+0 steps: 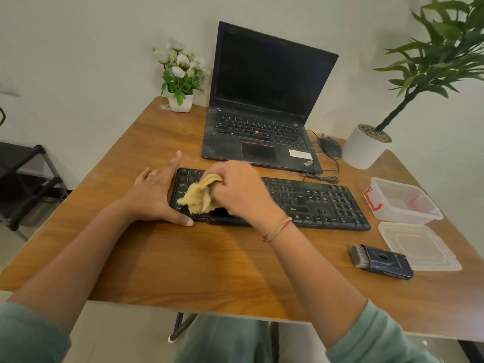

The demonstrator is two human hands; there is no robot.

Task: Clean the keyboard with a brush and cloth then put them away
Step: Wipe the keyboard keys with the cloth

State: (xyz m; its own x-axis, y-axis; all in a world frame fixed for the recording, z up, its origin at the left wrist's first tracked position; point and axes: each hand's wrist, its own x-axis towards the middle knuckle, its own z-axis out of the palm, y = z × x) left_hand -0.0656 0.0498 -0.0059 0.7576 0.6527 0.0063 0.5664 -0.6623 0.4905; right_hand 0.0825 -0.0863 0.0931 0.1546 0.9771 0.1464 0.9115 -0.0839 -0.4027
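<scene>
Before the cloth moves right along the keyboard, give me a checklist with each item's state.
1. The cloth is gripped in the right hand: ok.
2. The left hand steadies the keyboard at its left end: ok.
3. The keys to the right have nothing lying on them: ok.
4. The brush is off the keyboard, beside the lid: ok.
5. The box is open, ready for putting things away: ok.
6. The keys under the cloth are clean: cannot tell, they are hidden.
</scene>
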